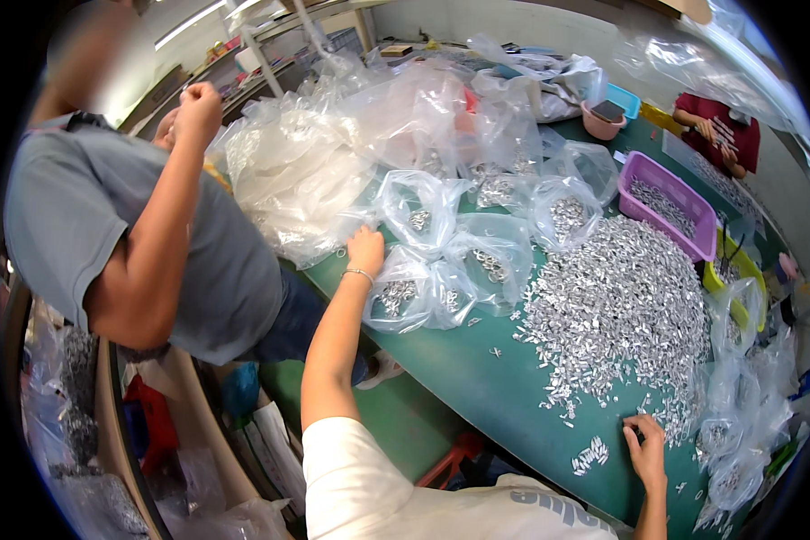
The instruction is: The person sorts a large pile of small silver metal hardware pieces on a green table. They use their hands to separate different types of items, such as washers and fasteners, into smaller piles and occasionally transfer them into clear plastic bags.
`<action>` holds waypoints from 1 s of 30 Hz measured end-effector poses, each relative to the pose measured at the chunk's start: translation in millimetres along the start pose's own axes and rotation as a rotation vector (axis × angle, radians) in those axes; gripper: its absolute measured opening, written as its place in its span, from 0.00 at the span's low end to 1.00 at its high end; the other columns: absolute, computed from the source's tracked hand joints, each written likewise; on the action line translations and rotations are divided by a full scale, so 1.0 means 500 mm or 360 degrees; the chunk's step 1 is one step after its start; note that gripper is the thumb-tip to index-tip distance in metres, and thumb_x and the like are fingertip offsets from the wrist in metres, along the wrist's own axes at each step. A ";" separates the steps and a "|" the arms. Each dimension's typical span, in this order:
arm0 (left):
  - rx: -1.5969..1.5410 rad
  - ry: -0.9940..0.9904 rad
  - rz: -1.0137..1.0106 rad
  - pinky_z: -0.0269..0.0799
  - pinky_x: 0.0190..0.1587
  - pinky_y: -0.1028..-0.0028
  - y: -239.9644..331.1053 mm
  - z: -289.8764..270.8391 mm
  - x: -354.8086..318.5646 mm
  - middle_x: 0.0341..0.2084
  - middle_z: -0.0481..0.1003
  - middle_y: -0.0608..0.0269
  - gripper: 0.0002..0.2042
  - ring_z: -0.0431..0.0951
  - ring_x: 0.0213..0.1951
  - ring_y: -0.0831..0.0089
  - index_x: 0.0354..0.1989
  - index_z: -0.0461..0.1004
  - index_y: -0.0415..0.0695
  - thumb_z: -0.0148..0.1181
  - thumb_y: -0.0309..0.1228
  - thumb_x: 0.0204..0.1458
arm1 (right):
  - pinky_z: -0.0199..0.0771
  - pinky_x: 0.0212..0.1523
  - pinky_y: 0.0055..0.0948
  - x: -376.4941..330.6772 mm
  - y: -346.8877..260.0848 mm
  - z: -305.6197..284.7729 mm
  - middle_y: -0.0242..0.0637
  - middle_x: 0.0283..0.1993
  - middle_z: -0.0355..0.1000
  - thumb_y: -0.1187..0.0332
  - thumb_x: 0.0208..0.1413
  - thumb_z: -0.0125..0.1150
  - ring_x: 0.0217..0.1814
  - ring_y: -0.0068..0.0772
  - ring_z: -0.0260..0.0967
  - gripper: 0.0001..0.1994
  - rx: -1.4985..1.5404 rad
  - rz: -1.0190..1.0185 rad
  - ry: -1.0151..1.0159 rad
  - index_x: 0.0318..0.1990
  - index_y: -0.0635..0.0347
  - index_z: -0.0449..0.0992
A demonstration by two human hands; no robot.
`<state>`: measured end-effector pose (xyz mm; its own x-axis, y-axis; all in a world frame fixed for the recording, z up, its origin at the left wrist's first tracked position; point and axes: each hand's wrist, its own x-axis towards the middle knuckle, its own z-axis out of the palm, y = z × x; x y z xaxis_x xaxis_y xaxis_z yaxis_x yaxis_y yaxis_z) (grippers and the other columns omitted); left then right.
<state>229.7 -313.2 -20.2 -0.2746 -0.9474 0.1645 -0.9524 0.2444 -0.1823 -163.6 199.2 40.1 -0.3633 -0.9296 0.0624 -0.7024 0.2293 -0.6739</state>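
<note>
My left hand (pixel 365 252), with a bracelet at its wrist, reaches far out to the rim of a clear plastic bag (pixel 396 310); its fingers are bent and closed at the plastic. Small silver metal parts lie inside this bag and the open bags beside it. My right hand (pixel 648 447) is low over the green table (pixel 463 382), its fingers curled toward the thumb; what they hold, if anything, is too small to make out. A small group of silver parts (pixel 590 456) lies to its left. Beyond it spreads a large pile of the same parts (pixel 616 301).
A purple basket (pixel 666 184) of parts and a yellow-green basket (pixel 754 279) stand along the right. More clear bags (pixel 738 396) lie at the right edge. A person in grey (pixel 180 234) stands at left; another person in dark red (pixel 724 130) handles parts at far right.
</note>
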 end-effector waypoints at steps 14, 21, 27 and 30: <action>-0.0894 0.0620 0.0298 0.71 0.37 0.64 -0.027 -0.260 -0.168 0.29 0.74 0.50 0.05 0.76 0.33 0.56 0.34 0.74 0.35 0.59 0.20 0.48 | 0.67 0.49 0.39 -0.012 0.023 -0.004 0.41 0.39 0.74 0.68 0.56 0.60 0.47 0.44 0.70 0.08 0.0065 -0.0131 -0.0011 0.39 0.61 0.77; -0.1750 -0.0274 0.1566 0.74 0.42 0.71 0.554 -0.441 -0.386 0.35 0.78 0.52 0.09 0.80 0.38 0.62 0.39 0.77 0.37 0.61 0.19 0.48 | 0.66 0.49 0.37 -0.102 0.053 -0.013 0.37 0.40 0.72 0.66 0.57 0.59 0.46 0.41 0.69 0.09 0.0031 -0.0051 0.0175 0.41 0.59 0.75; -0.2143 -0.0380 0.2445 0.73 0.40 0.65 0.940 -0.520 -0.510 0.38 0.75 0.49 0.13 0.77 0.36 0.55 0.43 0.74 0.36 0.61 0.17 0.48 | 0.66 0.47 0.38 -0.152 0.051 -0.028 0.38 0.40 0.72 0.66 0.57 0.59 0.46 0.40 0.69 0.08 0.0060 0.0000 0.0282 0.41 0.59 0.75; -0.2398 -0.0460 0.2351 0.73 0.41 0.64 1.050 -0.524 -0.540 0.39 0.75 0.48 0.15 0.77 0.37 0.54 0.46 0.73 0.36 0.61 0.18 0.47 | 0.66 0.47 0.38 -0.177 0.050 -0.043 0.37 0.39 0.72 0.66 0.57 0.59 0.45 0.41 0.69 0.08 0.0039 0.0044 0.0338 0.41 0.59 0.75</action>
<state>-231.1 125.2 93.7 -0.8490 0.0876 0.5211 0.5007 0.4488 0.7402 -162.2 293.4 33.4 -0.5050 -0.8406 0.1959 -0.6764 0.2444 -0.6948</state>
